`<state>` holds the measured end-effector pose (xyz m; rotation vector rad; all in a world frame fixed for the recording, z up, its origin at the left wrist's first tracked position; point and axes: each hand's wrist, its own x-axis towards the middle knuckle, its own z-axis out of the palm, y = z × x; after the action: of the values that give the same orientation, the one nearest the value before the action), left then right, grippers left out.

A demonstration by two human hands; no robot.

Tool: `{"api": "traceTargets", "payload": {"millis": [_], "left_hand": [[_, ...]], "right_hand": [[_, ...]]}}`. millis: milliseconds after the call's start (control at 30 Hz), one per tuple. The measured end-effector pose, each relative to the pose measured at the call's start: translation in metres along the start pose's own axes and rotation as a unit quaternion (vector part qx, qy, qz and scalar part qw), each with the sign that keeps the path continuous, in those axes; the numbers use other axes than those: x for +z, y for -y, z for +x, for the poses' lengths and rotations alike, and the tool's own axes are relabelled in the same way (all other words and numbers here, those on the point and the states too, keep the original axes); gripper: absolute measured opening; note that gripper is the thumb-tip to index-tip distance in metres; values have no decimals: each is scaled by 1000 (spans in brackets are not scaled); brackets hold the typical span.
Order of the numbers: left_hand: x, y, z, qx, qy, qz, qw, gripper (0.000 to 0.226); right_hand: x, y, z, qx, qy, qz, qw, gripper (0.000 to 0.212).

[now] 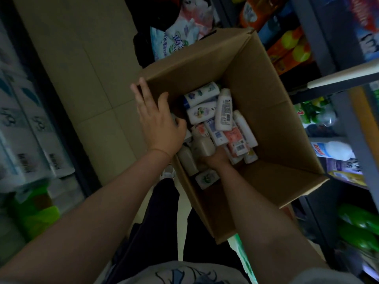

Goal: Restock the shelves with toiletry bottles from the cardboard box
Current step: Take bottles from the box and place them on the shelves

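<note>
The right hand (pixel 215 158) reaches into the box (pixel 266 111), fingers wrapped on a beige bottle (pixel 203 147) at six o'clock of the pile. Left hand (pixel 158 117), fingers apart, steadies the nine o'clock wall. Best lift straight up, clear of neighbouring bottles.

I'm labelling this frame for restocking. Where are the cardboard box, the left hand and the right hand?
cardboard box (pixel 266 111): head view, on its bare inner right wall.
left hand (pixel 159 117): head view, on the back of the hand.
right hand (pixel 215 158): head view, on the knuckles among the bottles.
</note>
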<state>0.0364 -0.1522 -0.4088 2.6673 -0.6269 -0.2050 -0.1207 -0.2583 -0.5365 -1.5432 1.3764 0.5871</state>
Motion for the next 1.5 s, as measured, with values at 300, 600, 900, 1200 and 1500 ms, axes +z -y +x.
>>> {"api": "traceTargets", "payload": {"millis": [300,600,900,1200,1500], "left_hand": [[-33,-4,-1,-14,78,-7,997,28],[-213,-142,-8,-62,235,-554,797,37],[-314,-218,-55,70,439,-775,449,65],[-316,-348,-191,178,475,-731,456,73],[-334,-485,-347,364,414,-574,606,43]], "right_hand": [[-67,51,-143,-20,122,425,896,62],[-166,144,-326,-280,-61,453,844,53],[-246,119,-457,-450,-199,359,793,24],[-315,-25,-549,-522,-254,307,754,47],[-398,-171,-626,-544,-349,385,658,54]]}}
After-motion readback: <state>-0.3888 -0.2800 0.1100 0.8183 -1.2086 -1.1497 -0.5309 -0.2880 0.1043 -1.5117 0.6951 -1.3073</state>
